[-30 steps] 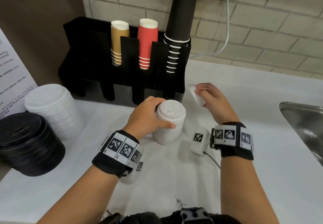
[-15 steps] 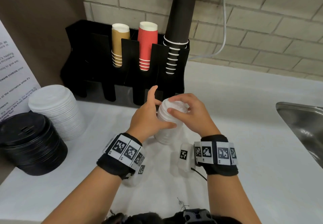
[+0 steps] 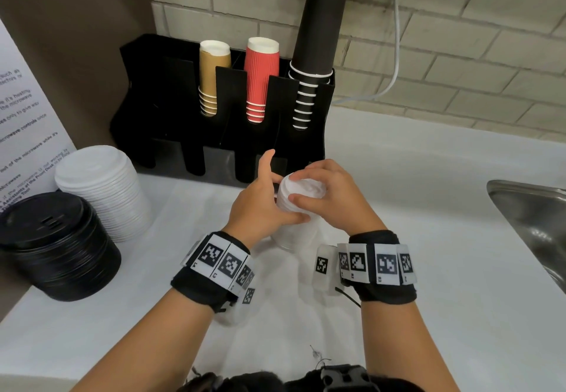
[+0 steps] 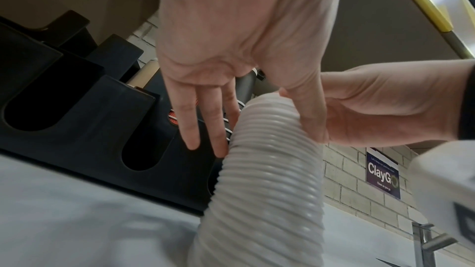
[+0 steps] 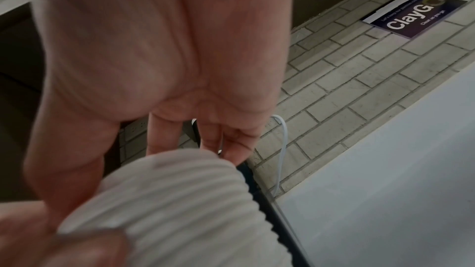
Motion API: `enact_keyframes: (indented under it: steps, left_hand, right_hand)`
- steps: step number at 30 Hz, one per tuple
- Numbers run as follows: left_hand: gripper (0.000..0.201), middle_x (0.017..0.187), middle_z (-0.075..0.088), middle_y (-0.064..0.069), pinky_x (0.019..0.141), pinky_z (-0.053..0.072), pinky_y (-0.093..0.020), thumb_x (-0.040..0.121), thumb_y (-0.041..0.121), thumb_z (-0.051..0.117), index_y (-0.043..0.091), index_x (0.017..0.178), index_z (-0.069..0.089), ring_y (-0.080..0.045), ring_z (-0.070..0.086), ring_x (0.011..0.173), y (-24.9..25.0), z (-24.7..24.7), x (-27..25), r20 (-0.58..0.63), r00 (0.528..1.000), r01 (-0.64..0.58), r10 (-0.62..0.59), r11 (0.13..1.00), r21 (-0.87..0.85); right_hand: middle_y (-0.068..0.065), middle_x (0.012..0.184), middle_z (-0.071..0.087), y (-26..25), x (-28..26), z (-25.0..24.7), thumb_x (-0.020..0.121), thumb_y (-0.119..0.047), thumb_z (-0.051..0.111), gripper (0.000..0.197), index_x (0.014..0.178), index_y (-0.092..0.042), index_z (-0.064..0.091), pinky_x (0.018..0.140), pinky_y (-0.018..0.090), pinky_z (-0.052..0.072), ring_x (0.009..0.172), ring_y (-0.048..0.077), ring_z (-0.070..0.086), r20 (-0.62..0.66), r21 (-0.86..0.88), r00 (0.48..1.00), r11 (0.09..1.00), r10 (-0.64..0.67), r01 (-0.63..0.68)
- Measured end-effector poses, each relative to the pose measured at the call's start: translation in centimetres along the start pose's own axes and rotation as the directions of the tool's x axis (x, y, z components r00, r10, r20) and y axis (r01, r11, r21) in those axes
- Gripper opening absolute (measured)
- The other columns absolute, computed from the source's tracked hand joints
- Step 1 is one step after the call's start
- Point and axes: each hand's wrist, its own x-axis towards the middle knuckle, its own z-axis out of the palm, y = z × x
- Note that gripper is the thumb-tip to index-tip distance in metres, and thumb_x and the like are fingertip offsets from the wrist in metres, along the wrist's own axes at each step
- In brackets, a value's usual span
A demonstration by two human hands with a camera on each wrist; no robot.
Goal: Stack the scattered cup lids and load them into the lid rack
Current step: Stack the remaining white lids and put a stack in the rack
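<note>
white lid stack (image 3: 294, 235) upright on the counter (image 3: 428, 238), just near of the black rack (image 3: 171, 110). left hand (image 3: 257, 204) steadies it, fingers straight; right hand (image 3: 333, 201) fingers curl round its top.

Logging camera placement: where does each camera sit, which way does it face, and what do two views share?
Head: on the head, facing down at the counter, rack and small lid stack; both forearms, left hand and right hand show.
Left wrist: under the left wrist, facing up along the palm toward the rack; both hands show.
Right wrist: under the right wrist, facing the brick wall; right palm shows.
Shared: both wrist views catch the stack's ribbed side and ClayGo sign.
</note>
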Motion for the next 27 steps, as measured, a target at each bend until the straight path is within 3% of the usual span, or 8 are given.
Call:
enact_keyframes:
  steps: [5,8,12,14,17,21,24,27]
  left_hand:
    - [0.125,0.111,0.052,0.016,0.084,0.051,-0.029,0.062,0.034,0.09,0.031,0.152,0.004,-0.012,0.061,0.096,0.2,0.1,-0.2,-0.002,1.0,0.004,-0.004,1.0,-0.001]
    - [0.115,0.121,0.051,0.012,0.09,0.05,-0.03,0.063,0.033,0.09,0.032,0.151,0.016,-0.014,0.057,0.107,0.3,-0.4,-0.3,0.096,0.993,0.076,-0.073,0.997,-0.027]
    - [0.095,0.132,0.055,0.001,0.099,0.05,-0.037,0.066,0.047,0.083,0.029,0.145,0.034,-0.017,0.058,0.116,0.1,-2.6,0.0,0.406,0.864,0.358,-0.297,0.93,-0.082]
    - [0.097,0.126,0.062,-0.002,0.097,0.052,-0.041,0.06,0.06,0.076,0.027,0.143,0.039,-0.021,0.066,0.108,0.4,-3.2,0.1,0.498,0.801,0.458,-0.334,0.876,-0.15]
    - [0.103,0.134,0.055,-0.009,0.099,0.048,-0.048,0.053,0.079,0.056,0.026,0.141,0.043,-0.031,0.061,0.113,1.1,-2.8,0.0,0.588,0.725,0.539,-0.358,0.827,-0.159]
    - [0.094,0.126,0.055,-0.01,0.085,0.053,-0.044,0.07,0.082,0.038,0.022,0.143,0.042,-0.032,0.061,0.106,1.5,-1.0,0.4,0.568,0.719,0.608,-0.401,0.758,-0.234]
    - [0.08,0.134,0.052,-0.013,0.095,0.049,-0.049,0.086,0.075,0.034,0.019,0.141,0.044,-0.032,0.061,0.106,1.8,0.5,0.5,0.542,0.732,0.602,-0.412,0.763,-0.234]
    - [0.074,0.131,0.054,-0.009,0.101,0.044,-0.052,0.087,0.076,0.032,0.021,0.135,0.049,-0.03,0.061,0.107,1.8,1.2,0.7,0.52,0.748,0.59,-0.412,0.772,-0.238]
  right_hand:
    - [-0.005,0.116,0.049,0.1,0.3,-0.5,0.077,-0.027,0.078,0.033,0.109,-0.029,0.069,0.094,0.022,0.035,0.114,0.013,0.046,0.047,0.012,0.999,1.0,0.012,-0.013]
    - [-0.003,0.117,0.047,0.2,0.1,-0.4,0.074,-0.028,0.081,0.038,0.109,-0.03,0.066,0.095,0.023,0.035,0.115,0.015,0.045,0.06,0.014,0.998,1.0,0.011,-0.012]
    - [-0.003,0.117,0.042,0.2,0.1,-0.4,0.073,-0.032,0.081,0.055,0.123,-0.031,0.058,0.098,0.024,0.035,0.119,0.018,0.041,0.039,0.007,0.999,0.999,0.031,-0.031]
    - [-0.002,0.118,0.04,0.4,0.3,-0.6,0.077,-0.034,0.077,0.055,0.128,-0.034,0.055,0.099,0.023,0.031,0.123,0.018,0.037,0.034,-0.003,0.998,0.999,0.051,-0.051]
    - [0.0,0.121,0.044,0.5,0.6,-1.1,0.083,-0.036,0.07,0.051,0.13,-0.04,0.052,0.096,0.022,0.033,0.122,0.019,0.04,0.071,-0.026,0.995,0.997,0.073,-0.072]
    - [-0.001,0.119,0.048,0.9,0.6,-2.1,0.085,-0.036,0.067,0.051,0.132,-0.042,0.049,0.081,0.013,0.034,0.111,0.014,0.046,0.123,-0.052,0.988,0.994,0.097,-0.091]
    - [-0.003,0.112,0.045,1.4,0.5,-2.9,0.086,-0.035,0.065,0.049,0.131,-0.045,0.049,0.08,0.017,0.033,0.106,0.013,0.045,0.101,-0.065,0.983,0.987,0.153,-0.147]
    - [-0.007,0.107,0.042,1.6,0.3,-3.6,0.086,-0.035,0.062,0.047,0.128,-0.051,0.048,0.079,0.018,0.034,0.103,0.011,0.045,0.106,-0.067,0.972,0.976,0.212,-0.205]
